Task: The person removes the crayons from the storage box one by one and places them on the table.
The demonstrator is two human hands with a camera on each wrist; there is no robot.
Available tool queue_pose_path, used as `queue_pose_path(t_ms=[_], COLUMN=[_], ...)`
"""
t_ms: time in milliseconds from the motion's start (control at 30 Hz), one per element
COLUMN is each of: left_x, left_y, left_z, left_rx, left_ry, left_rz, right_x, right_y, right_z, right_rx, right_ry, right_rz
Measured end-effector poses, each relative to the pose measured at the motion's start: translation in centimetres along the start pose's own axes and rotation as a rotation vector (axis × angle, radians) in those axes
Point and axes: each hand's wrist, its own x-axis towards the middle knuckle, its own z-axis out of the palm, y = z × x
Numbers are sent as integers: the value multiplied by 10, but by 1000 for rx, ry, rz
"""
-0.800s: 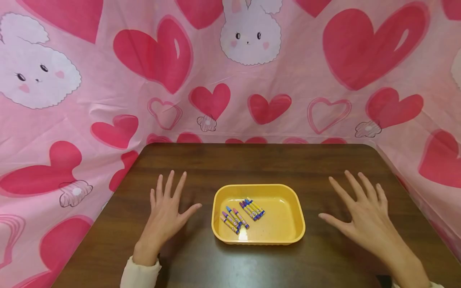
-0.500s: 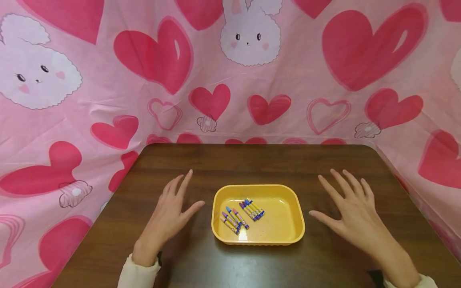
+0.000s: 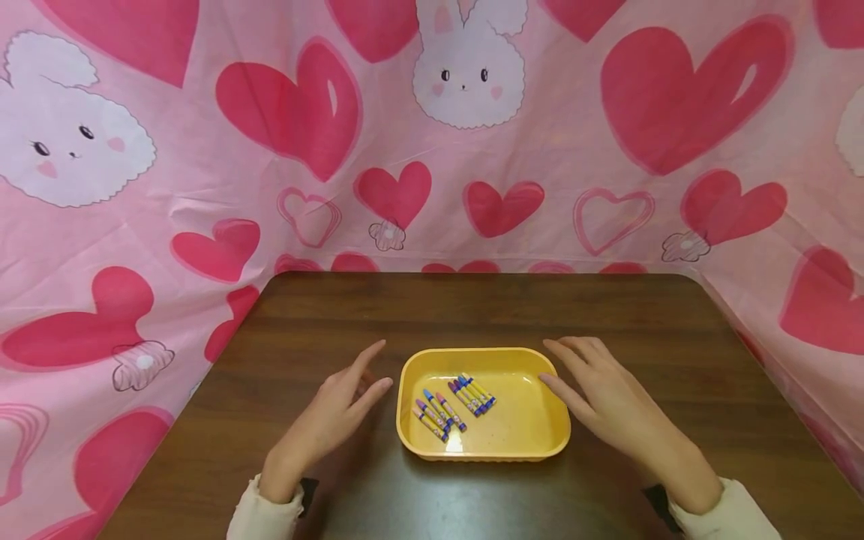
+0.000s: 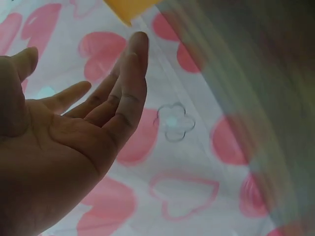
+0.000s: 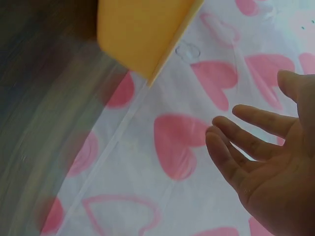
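Observation:
A yellow plastic tray (image 3: 520, 442) stands on the dark wooden table with several crayons lying in it. Paler and pink-tipped crayons (image 3: 440, 412) form one group at the left; a second group of crayons (image 3: 472, 394) lies near the middle. My left hand (image 3: 331, 412) hovers beside the tray's left side, thumb and fingers apart, holding nothing. On the other side my right hand (image 3: 607, 397) has its fingertips at the tray's right rim; whether they touch it I cannot tell. Both wrist views show bare palms with loosely bent fingers and part of the tray (image 5: 142, 34).
The brown table (image 3: 486, 307) extends around the tray on all sides. Behind it and at both sides hangs a pink cloth (image 3: 432, 150) printed with hearts and rabbits.
Both hands have moved inward toward the tray, the right one farther. Their spread fingers have drawn closer together. Tray and crayons have stayed in place.

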Motion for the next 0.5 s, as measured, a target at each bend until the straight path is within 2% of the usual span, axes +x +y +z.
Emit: queue_pose_path(t_ms=[233, 500], left_x=[1, 2], left_y=[-2, -6], left_z=[11, 16], left_rx=[-213, -398], left_ry=[-133, -287], left_rz=[-100, -89], right_x=[18, 38], right_y=[-9, -21], right_z=[21, 49], right_rx=[50, 77], right_ry=[-82, -206], right_rz=[0, 1])
